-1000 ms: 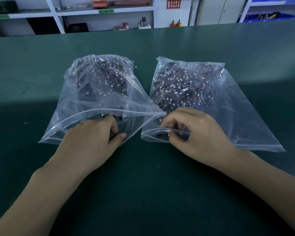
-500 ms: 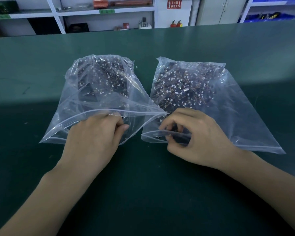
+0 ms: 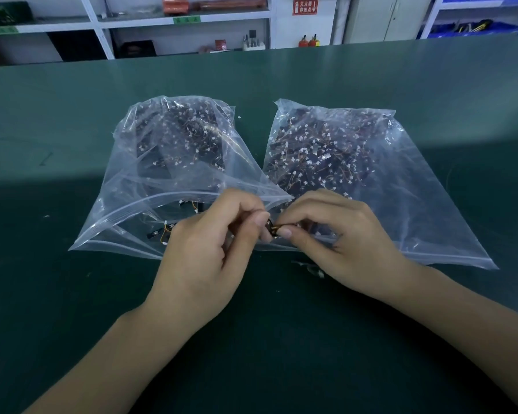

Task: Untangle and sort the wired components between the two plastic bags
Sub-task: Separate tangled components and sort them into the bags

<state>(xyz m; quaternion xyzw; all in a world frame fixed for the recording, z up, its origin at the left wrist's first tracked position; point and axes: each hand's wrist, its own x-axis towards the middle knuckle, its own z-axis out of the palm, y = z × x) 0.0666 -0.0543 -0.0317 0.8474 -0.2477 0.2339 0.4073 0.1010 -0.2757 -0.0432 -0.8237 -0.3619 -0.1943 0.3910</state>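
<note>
Pinching a wired component (image 3: 272, 228) between left hand (image 3: 210, 246) and right hand (image 3: 338, 234).

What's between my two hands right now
In the head view, a small dark wired component, pinched by both the left hand and the right hand.

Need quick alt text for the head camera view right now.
Both hands, left hand and right hand, pinch one small wired component between two clear zip bags, left bag and right bag, on a green table.
</note>
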